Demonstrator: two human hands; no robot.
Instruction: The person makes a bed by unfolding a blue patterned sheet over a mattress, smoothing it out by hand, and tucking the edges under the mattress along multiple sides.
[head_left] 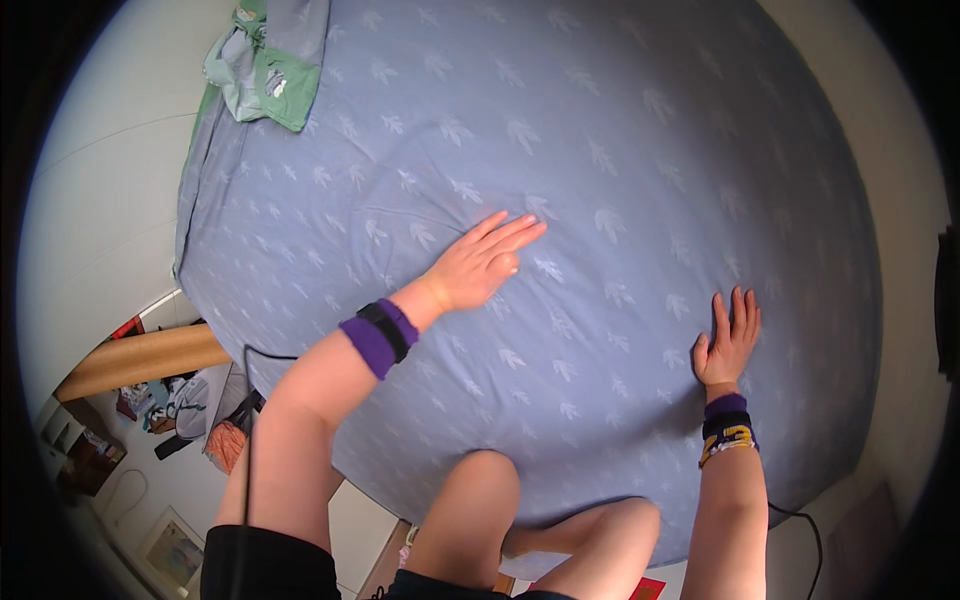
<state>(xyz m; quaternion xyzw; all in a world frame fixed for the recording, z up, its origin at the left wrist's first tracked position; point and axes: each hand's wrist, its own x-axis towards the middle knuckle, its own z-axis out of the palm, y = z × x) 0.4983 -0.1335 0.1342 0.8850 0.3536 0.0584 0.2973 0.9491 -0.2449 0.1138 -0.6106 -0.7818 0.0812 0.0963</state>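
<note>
Touching wide blue cloth sheet [590, 310] with white leaf shapes, spread underneath: near its middle with bare left hand [470, 273], some fingers straight, some bent; on its right side with bare right hand [729, 350], fingers slightly apart. Gripping nothing.

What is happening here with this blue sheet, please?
A person's left hand and right hand appear to rest on the blue sheet, the right with its fingers spread. Neither seems to grip anything. The sheet shows some creases beyond the left hand, and a green cloth lies at its far left corner.
</note>
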